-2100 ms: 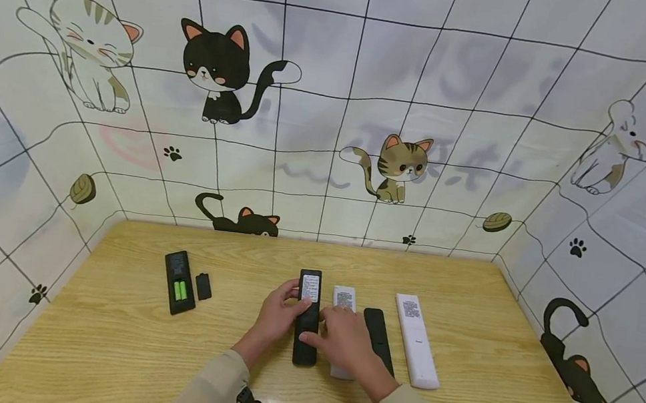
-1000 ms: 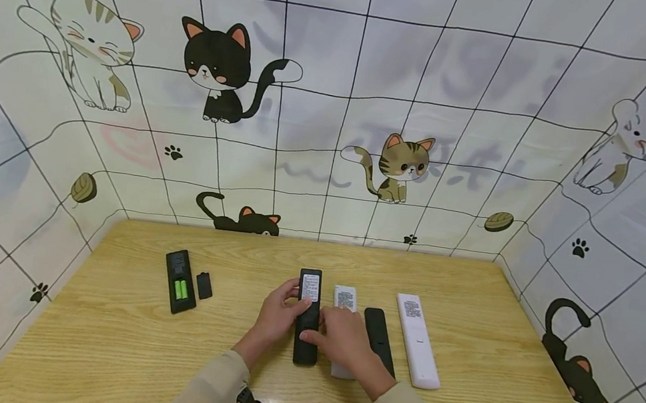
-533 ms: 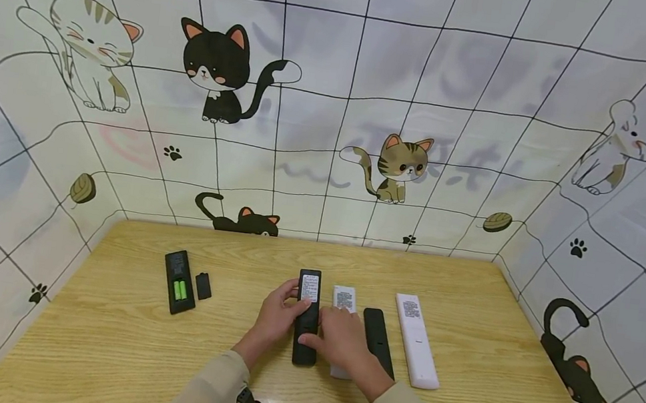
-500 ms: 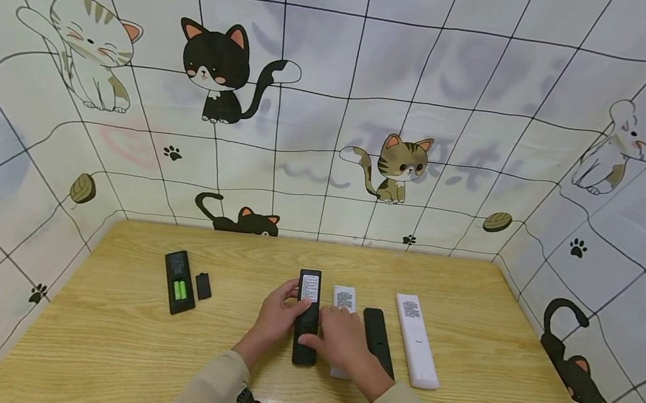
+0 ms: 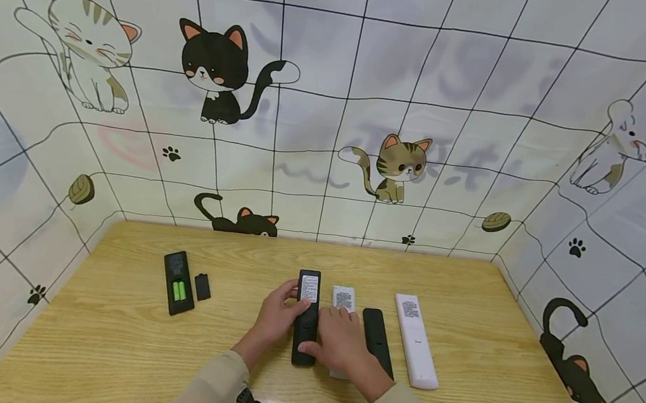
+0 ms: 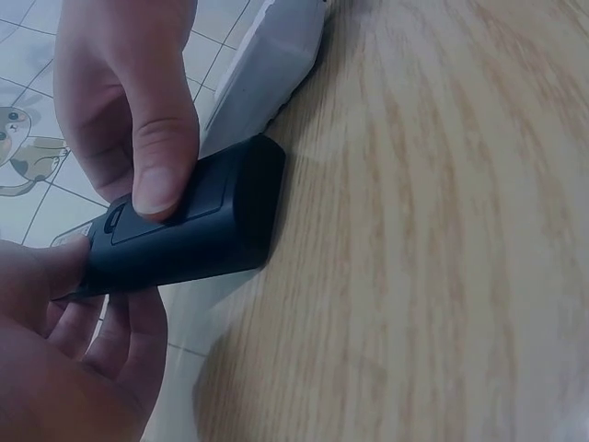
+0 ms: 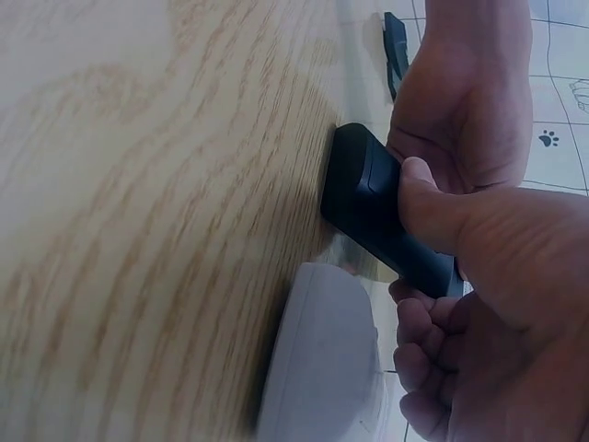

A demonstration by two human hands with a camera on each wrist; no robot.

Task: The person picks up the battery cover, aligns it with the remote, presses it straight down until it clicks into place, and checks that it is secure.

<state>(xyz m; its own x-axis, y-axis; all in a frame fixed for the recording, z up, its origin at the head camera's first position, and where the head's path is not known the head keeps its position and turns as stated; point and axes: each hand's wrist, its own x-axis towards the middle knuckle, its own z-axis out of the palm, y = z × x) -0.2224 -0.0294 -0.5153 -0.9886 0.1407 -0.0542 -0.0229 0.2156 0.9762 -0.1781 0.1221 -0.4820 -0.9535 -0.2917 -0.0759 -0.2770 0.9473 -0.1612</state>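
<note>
A black remote control lies back side up, with a white label toward its far end. My left hand grips it, thumb on the back and fingers curled around the left side. My right hand has its fingers curled at the right side, and its thumb presses on the battery cover below the small latch. That cover is seated in the remote. In the right wrist view the remote's near end is close to the table; whether it touches is unclear.
Right of the hands lie a white remote, partly hidden by my right hand, a black remote and a longer white remote. At left, a black remote shows green batteries, its loose cover beside it. Cat-print cloth surrounds the table.
My right thumb has slid a little down the remote toward its near end, and the right fingers look slightly more curled. The left hand and the remote have stayed in place.
</note>
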